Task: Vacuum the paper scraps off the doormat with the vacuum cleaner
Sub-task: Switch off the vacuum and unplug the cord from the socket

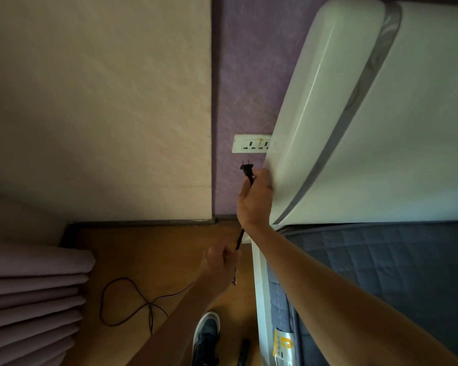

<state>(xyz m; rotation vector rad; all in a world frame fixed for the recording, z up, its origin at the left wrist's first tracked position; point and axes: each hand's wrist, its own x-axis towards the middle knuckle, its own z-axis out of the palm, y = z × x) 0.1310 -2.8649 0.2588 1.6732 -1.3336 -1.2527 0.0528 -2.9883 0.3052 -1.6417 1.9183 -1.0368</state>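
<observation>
From my remote station I record a white padded headboard (pixel 354 101) at the head of a blue quilted mattress (pixel 394 260) on the right, with a purple textured wall (pixel 238 75) and brown wooden floor (pixel 156 254) to its left. The right hand (pixel 254 199) is clenched round the black two-pin plug (pixel 247 169), held pins-up just below the white double wall socket (pixel 250 143), not touching it. Lower down, the left hand (pixel 220 265) curls its fingers round the thin black cord (pixel 239 240) trailing from that plug.

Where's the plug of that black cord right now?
In the head view, near the middle, the plug is pinched in the right hand, prongs up, just below the wall socket and not yet in it.
</observation>
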